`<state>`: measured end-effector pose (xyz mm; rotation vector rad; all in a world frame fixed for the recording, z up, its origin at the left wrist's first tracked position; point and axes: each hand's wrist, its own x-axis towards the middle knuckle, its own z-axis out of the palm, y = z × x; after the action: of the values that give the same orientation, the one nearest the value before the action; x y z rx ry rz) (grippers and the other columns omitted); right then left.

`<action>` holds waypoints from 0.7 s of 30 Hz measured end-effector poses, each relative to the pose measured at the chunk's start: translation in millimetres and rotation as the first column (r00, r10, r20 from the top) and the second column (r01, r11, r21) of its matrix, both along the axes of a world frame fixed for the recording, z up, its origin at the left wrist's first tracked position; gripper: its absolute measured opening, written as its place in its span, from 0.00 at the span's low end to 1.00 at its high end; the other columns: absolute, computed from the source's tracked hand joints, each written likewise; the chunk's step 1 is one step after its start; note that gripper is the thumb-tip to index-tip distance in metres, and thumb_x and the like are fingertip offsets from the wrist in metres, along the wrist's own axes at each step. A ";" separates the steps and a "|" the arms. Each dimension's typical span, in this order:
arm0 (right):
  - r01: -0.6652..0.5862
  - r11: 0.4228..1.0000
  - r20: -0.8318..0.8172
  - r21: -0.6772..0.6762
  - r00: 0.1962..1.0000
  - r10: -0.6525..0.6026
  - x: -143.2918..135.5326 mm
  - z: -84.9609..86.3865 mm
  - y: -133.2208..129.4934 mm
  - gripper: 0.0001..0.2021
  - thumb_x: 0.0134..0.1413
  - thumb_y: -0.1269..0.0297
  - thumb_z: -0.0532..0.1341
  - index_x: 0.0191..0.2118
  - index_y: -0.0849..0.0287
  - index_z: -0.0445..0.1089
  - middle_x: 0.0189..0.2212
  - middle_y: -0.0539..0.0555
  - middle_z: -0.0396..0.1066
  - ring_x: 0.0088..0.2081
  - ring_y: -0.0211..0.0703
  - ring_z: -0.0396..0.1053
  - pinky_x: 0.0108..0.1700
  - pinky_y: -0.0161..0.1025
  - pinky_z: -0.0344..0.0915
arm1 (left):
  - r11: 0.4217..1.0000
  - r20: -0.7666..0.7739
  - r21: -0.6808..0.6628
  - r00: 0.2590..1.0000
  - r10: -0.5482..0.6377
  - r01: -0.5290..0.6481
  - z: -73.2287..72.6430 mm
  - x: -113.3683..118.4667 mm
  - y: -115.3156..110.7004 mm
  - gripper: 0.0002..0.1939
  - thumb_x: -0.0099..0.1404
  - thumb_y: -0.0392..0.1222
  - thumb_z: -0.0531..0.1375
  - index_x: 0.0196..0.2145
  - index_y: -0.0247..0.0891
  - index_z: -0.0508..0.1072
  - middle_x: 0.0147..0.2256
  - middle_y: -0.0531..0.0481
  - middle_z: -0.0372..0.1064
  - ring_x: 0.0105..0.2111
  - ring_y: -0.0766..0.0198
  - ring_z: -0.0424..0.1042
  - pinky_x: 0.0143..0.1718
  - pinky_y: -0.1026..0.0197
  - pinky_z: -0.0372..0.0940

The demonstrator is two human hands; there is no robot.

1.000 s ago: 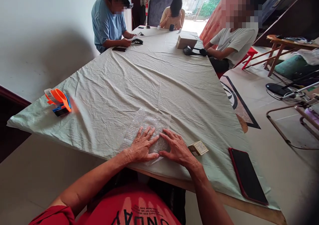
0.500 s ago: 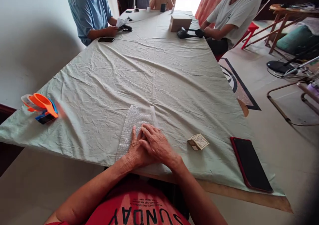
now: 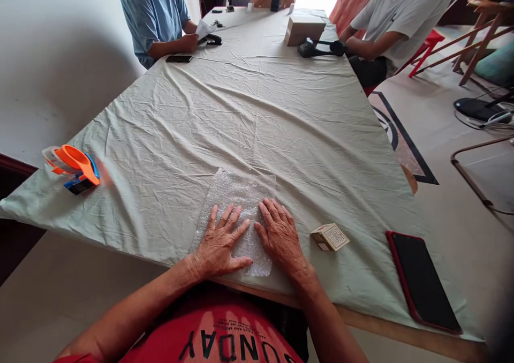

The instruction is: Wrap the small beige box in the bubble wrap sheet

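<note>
A sheet of clear bubble wrap (image 3: 247, 191) lies flat on the cloth-covered table (image 3: 225, 122) near its front edge. My left hand (image 3: 220, 242) rests palm down on its left part, fingers spread. Over the right edge of the sheet lies my right hand (image 3: 281, 232), also palm down, its fingers stretched out and slightly apart. Neither hand grips anything. To the right of my right hand sits a small brown box (image 3: 330, 237) with a printed label on its upper face.
An orange and blue tape dispenser (image 3: 76, 167) stands at the left edge. A phone in a red case (image 3: 423, 280) lies at the right front. Farther back are a cardboard box (image 3: 305, 31), a black device (image 3: 321, 48), another phone (image 3: 179, 59) and three seated people.
My hands were overlapped on the bubble wrap and have moved apart, the right hand sliding to the right. The sheet now lies wider. The view has shifted slightly.
</note>
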<state>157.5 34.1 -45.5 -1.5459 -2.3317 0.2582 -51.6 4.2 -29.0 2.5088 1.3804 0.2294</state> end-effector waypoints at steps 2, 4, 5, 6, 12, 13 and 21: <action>0.005 1.000 0.004 0.000 1.000 -0.005 -1.0 0.7 -0.3 0.25 0.67 0.60 0.50 0.68 0.57 0.56 0.66 0.60 0.59 0.68 0.55 0.52 0.68 0.56 0.48 | 0.999 -0.010 -0.036 0.999 -0.040 0.040 3.7 -5.6 0.5 0.44 0.61 0.69 0.57 0.67 0.42 0.57 0.70 0.36 0.44 0.70 0.41 0.40 0.67 0.30 0.27; 0.006 1.000 0.008 0.003 1.000 -0.006 -1.4 0.5 -0.1 0.25 0.67 0.60 0.51 0.66 0.58 0.57 0.66 0.61 0.59 0.68 0.55 0.53 0.67 0.56 0.49 | 0.998 -0.016 -0.050 0.999 -0.049 0.048 9.2 -5.0 -0.4 0.45 0.60 0.68 0.59 0.67 0.41 0.58 0.70 0.35 0.43 0.70 0.40 0.40 0.67 0.29 0.28; 0.006 1.000 0.009 0.007 1.000 -0.006 -1.4 -0.2 0.4 0.24 0.67 0.60 0.51 0.66 0.59 0.58 0.66 0.61 0.59 0.68 0.55 0.53 0.67 0.55 0.49 | 0.997 -0.012 -0.046 0.998 -0.055 0.054 11.7 -2.0 -1.7 0.44 0.60 0.67 0.59 0.67 0.41 0.58 0.70 0.34 0.42 0.71 0.40 0.39 0.67 0.29 0.28; 0.007 1.000 0.007 0.013 1.000 -0.007 -1.3 -1.3 1.1 0.24 0.67 0.60 0.51 0.65 0.60 0.59 0.66 0.62 0.59 0.68 0.56 0.54 0.67 0.55 0.49 | 0.997 -0.004 -0.040 0.998 -0.062 0.062 13.4 2.5 -3.8 0.44 0.61 0.66 0.60 0.67 0.41 0.58 0.71 0.34 0.41 0.71 0.40 0.38 0.67 0.30 0.29; -0.004 1.000 -0.010 0.011 1.000 0.004 6.9 -0.5 2.1 0.21 0.65 0.69 0.50 0.60 0.57 0.66 0.63 0.59 0.64 0.65 0.54 0.59 0.64 0.54 0.56 | 0.996 0.036 -0.046 0.997 -0.072 0.073 2.3 30.9 -16.4 0.38 0.68 0.62 0.53 0.69 0.43 0.53 0.71 0.38 0.43 0.71 0.43 0.39 0.67 0.29 0.26; -0.022 1.000 -0.006 0.005 1.000 0.022 10.7 3.8 -0.6 0.20 0.65 0.70 0.49 0.59 0.57 0.67 0.62 0.59 0.65 0.64 0.53 0.60 0.63 0.53 0.58 | 0.996 0.032 -0.046 0.997 -0.069 0.070 -0.4 32.0 -16.8 0.38 0.68 0.63 0.53 0.68 0.43 0.53 0.71 0.37 0.43 0.71 0.43 0.39 0.66 0.29 0.25; 0.216 0.958 -0.007 0.189 0.976 -0.219 68.8 46.5 -30.6 0.18 0.65 0.60 0.53 0.57 0.53 0.68 0.60 0.62 0.66 0.61 0.63 0.62 0.59 0.60 0.58 | 0.989 0.019 -0.051 0.991 -0.135 0.136 5.1 23.2 -11.6 0.38 0.64 0.63 0.57 0.66 0.41 0.59 0.70 0.35 0.45 0.70 0.39 0.41 0.66 0.27 0.30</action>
<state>226.3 3.6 1.0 -1.6927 -2.1025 -0.0274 -28.5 -7.4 -24.0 2.5394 1.1885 0.1832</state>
